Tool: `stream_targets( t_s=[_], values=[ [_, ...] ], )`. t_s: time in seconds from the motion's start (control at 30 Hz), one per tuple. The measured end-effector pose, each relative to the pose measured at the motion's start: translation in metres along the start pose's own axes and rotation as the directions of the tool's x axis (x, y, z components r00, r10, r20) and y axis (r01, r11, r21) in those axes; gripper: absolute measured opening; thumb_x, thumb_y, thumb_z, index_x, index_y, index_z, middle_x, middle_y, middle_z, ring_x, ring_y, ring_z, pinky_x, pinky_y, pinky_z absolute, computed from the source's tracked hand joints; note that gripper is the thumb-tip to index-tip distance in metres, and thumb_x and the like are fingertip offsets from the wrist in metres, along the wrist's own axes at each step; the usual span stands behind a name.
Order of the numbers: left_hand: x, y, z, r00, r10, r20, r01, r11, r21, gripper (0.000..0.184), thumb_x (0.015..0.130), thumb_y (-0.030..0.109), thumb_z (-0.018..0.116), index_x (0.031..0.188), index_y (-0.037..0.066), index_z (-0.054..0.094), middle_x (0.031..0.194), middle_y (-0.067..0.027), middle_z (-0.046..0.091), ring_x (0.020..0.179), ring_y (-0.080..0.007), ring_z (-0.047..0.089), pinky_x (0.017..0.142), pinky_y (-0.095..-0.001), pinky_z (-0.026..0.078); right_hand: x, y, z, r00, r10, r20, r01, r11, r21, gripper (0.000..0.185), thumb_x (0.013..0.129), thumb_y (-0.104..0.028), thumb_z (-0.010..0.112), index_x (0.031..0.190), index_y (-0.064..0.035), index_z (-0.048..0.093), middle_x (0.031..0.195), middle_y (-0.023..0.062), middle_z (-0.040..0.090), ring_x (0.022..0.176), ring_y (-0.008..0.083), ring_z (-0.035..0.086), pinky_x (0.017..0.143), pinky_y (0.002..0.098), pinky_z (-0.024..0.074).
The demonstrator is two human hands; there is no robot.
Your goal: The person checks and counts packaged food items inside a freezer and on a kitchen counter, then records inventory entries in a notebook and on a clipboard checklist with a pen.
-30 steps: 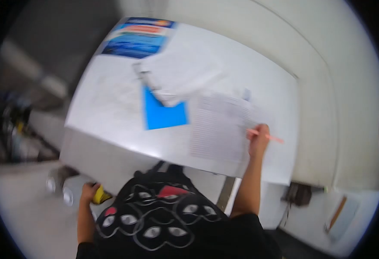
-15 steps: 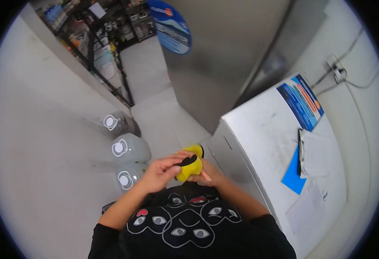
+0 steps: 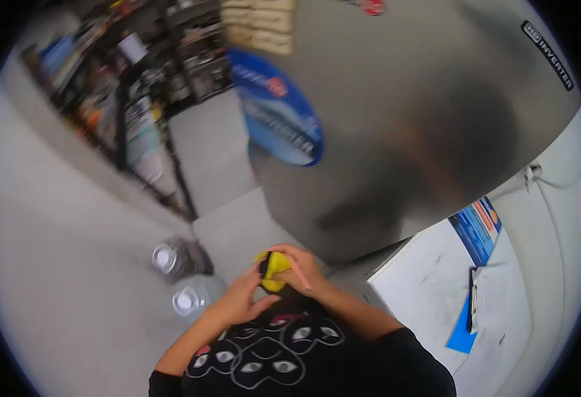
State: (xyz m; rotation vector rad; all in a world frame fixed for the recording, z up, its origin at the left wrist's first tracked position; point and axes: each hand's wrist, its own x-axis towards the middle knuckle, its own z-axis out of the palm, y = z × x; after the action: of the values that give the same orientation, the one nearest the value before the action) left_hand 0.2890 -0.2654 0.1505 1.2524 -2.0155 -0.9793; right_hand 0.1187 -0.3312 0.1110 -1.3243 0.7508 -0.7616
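1. Yellow-and-black item (image 3: pixel 278 264): held in front of the waist, between both hands, just above the black shirt (image 3: pixel 272 379). Exact identity unclear; blur and fingers cover part of it.
2. Right hand (image 3: pixel 302 268): fingers curled over the item's upper and right side. The pink pen (image 3: pixel 300 274) lies along this hand, presumably tucked there to leave the fingertips usable.
3. Left hand (image 3: pixel 241 299): fingers against the item's left side, thumb apart from it. Whether they grip or merely steady cannot be told. Holding close to the body likely gives support and a direct view.
4. Right of the hands: white table (image 3: pixel 413 288), bearing a clipboard (image 3: pixel 472 301) with paper, partly over a blue sheet (image 3: pixel 461 341). The clip probably keeps the paper together.
5. Left: two bottles (image 3: pixel 204 292) near the wall, presumably out of the walkway.
6. Beyond: large grey appliance (image 3: pixel 370 86).
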Motion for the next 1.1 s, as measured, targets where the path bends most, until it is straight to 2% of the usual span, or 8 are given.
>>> stream_targets(
  t_s=[0.13, 0.2, 0.4, 0.57, 0.67, 0.87, 1.0, 1.1],
  values=[
    [0.063, -0.014, -0.084, 0.974, -0.139, 0.18, 0.161, 0.981, -0.11, 0.051, 0.072, 0.021, 0.071, 0.114, 0.0, 0.053, 0.121, -0.0196, 0.05, 0.107, -0.0324, 0.054, 0.092, -0.0378, 0.041, 0.074, -0.007, -0.004, 0.995, -0.092, -0.037, 0.089, 0.993, -0.084, 0.041, 0.068, -0.005, 0.071, 0.106, -0.0019, 0.054, 0.095, 0.0059, 0.06, 0.089, 0.0125, 0.055, 0.08, 0.0264, 0.0446],
    [0.09, -0.065, -0.134, 0.949, 0.203, 0.242, -0.208, 0.978, -0.002, 0.053, 0.072, 0.024, 0.071, 0.115, -0.001, 0.053, 0.116, -0.0173, 0.055, 0.102, -0.0259, 0.057, 0.088, -0.035, 0.044, 0.104, -0.016, -0.008, 0.976, -0.212, -0.047, 0.206, 0.972, -0.117, 0.038, 0.069, -0.009, 0.073, 0.102, -0.0017, 0.055, 0.09, 0.0067, 0.06, 0.084, 0.0122, 0.056, 0.077, 0.0268, 0.0451],
    [0.187, -0.122, -0.232, 0.982, 0.018, -0.189, -0.065, 0.967, -0.246, 0.056, 0.078, 0.03, 0.064, 0.122, 0.001, 0.047, 0.118, -0.0114, 0.053, 0.104, -0.0192, 0.052, 0.089, -0.0322, 0.039, 0.147, -0.077, -0.023, 0.965, -0.256, -0.066, 0.247, 0.962, -0.117, 0.025, 0.072, -0.013, 0.072, 0.091, -0.0031, 0.059, 0.082, 0.0082, 0.06, 0.075, 0.0157, 0.057, 0.071, 0.028, 0.0454],
    [0.306, -0.136, -0.277, 0.893, 0.375, -0.249, -0.421, 0.892, -0.167, 0.076, 0.083, 0.037, 0.058, 0.138, 0.004, 0.019, 0.139, -0.0129, 0.03, 0.122, -0.0267, 0.035, 0.097, -0.0416, 0.031, 0.167, -0.094, -0.006, 0.889, -0.278, -0.364, 0.121, 0.909, -0.399, 0.024, 0.073, -0.012, 0.072, 0.091, -0.0037, 0.059, 0.087, 0.0072, 0.062, 0.087, 0.0156, 0.059, 0.085, 0.0271, 0.0427],
    [0.389, -0.214, -0.291, 0.884, 0.453, -0.115, -0.46, 0.8, -0.385, 0.075, 0.084, 0.034, 0.057, 0.138, 0.002, 0.017, 0.139, -0.0141, 0.029, 0.123, -0.0258, 0.034, 0.099, -0.0401, 0.03, 0.173, -0.099, 0.034, 0.602, -0.493, -0.628, 0.145, 0.841, -0.521, 0.024, 0.073, -0.014, 0.072, 0.091, -0.0031, 0.059, 0.09, 0.0087, 0.062, 0.105, 0.0187, 0.056, 0.092, 0.0271, 0.0384],
    [0.41, -0.151, -0.284, 0.828, 0.558, 0.055, -0.529, 0.809, -0.255, 0.041, 0.076, 0.013, 0.061, 0.112, -0.001, 0.049, 0.103, -0.012, 0.057, 0.101, -0.0233, 0.051, 0.092, -0.0345, 0.037, 0.189, -0.082, 0.13, 0.065, -0.289, -0.955, -0.188, 0.936, -0.297, 0.033, 0.073, -0.021, 0.072, 0.096, -0.0015, 0.059, 0.101, 0.0139, 0.06, 0.112, 0.0263, 0.051, 0.097, 0.0351, 0.0361],
    [0.381, -0.14, -0.28, 0.804, 0.595, 0.005, -0.457, 0.623, -0.635, 0.071, 0.073, 0.025, 0.073, 0.123, -0.003, 0.032, 0.107, -0.0145, 0.056, 0.097, -0.0235, 0.057, 0.09, -0.0338, 0.042, 0.192, -0.097, 0.172, -0.125, -0.412, -0.902, -0.119, 0.909, -0.399, 0.025, 0.072, -0.013, 0.066, 0.092, 0.0009, 0.057, 0.093, 0.0112, 0.06, 0.107, 0.0241, 0.053, 0.107, 0.0426, 0.019],
    [0.344, -0.144, -0.297, 0.766, 0.631, 0.121, -0.525, 0.722, -0.45, 0.081, 0.053, 0.033, 0.084, 0.113, 0.001, 0.04, 0.098, -0.0154, 0.056, 0.091, -0.0302, 0.056, 0.079, -0.0365, 0.046, 0.196, -0.104, 0.189, -0.239, -0.454, -0.858, -0.021, 0.886, -0.463, 0.029, 0.071, -0.009, 0.064, 0.096, -0.0004, 0.053, 0.097, 0.0134, 0.061, 0.106, 0.0226, 0.053, 0.108, 0.0432, 0.0157]
  ],
)
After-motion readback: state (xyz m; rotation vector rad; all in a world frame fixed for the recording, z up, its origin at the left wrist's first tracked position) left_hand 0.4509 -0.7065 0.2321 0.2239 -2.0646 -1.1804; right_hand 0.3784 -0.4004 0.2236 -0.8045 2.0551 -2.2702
